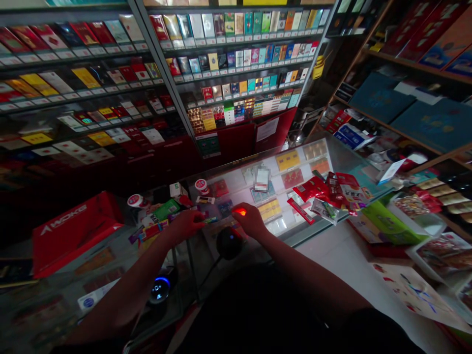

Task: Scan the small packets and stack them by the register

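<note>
Nearest the camera, two bare forearms reach forward over a glass-topped table (pixel 332 157) that doubles as a display case. Just below the left forearm sits a small dark device with a blue glowing ring (pixel 160 287), and a black round-bodied scanner (pixel 228 242) with a cable stands between the two wrists.

The left hand (pixel 188 223) rests on the glass with its fingers curled over a small flat colourful packet (pixel 209 220), which lies on the table between the two hands; whether the fingers pinch it or only press on it cannot be told in the dim light. The right hand (pixel 250 220) lies just beside it, fingers bent around a small object lit with a red-orange glow (pixel 240 211); the grip looks closed on it, though the object itself is too dark to identify. The hands are near each other but not touching.

To the left lies a red box (pixel 73 231) with white lettering. Beyond the left hand are a green packet (pixel 166 208) and two small round tubs with white lids (pixel 137 200). To the right of the right hand, a heap of red sachets (pixel 324 191) spreads over the glass, with a green box (pixel 387 223) next to it.

Farther back, wall shelves (pixel 236 39) carry rows of small coloured packs with price labels, and wooden shelves (pixel 405 64) on the right hold larger flat boxes.
</note>
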A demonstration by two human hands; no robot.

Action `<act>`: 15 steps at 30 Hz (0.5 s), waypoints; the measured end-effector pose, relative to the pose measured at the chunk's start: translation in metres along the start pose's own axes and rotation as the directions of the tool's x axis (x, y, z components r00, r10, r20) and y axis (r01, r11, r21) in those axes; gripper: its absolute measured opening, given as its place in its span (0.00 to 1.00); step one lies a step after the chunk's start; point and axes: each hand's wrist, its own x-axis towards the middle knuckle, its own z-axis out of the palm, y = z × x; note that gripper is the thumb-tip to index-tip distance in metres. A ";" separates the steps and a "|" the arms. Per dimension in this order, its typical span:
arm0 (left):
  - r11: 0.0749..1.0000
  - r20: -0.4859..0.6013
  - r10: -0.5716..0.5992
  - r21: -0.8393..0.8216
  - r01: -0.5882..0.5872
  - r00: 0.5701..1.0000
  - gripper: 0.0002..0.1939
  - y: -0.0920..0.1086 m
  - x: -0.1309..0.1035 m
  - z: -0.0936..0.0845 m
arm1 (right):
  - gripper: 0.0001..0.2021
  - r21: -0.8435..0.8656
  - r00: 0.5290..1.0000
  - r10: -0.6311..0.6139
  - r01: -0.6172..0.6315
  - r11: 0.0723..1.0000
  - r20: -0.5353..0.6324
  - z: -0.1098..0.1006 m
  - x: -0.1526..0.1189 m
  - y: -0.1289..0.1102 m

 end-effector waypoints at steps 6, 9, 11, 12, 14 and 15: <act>0.943 -0.034 -0.084 0.320 0.091 0.996 0.06 -0.021 -0.007 0.013 | 0.06 0.056 0.996 0.079 -0.077 0.995 -0.036 -0.005 -0.002 0.020; 0.913 -0.060 -0.090 0.394 0.107 0.994 0.07 -0.025 -0.008 0.018 | 0.06 0.052 0.995 0.096 -0.094 0.994 -0.041 -0.011 -0.006 0.026; 0.902 -0.087 -0.080 0.418 0.110 0.993 0.08 -0.029 -0.009 0.021 | 0.06 0.016 0.995 0.088 -0.087 0.996 -0.051 -0.017 -0.009 0.031; 0.898 -0.100 -0.075 0.426 0.111 0.992 0.08 -0.032 -0.009 0.022 | 0.06 -0.014 0.995 0.078 -0.079 0.997 -0.059 -0.020 -0.011 0.034; 0.896 -0.122 -0.072 0.427 0.118 0.990 0.09 -0.038 -0.010 0.024 | 0.06 -0.066 0.995 0.064 -0.069 0.995 -0.075 -0.027 -0.015 0.040; 0.909 -0.126 -0.067 0.400 0.113 0.990 0.10 -0.042 -0.010 0.025 | 0.06 -0.070 0.994 0.071 -0.077 0.995 -0.087 -0.030 -0.017 0.044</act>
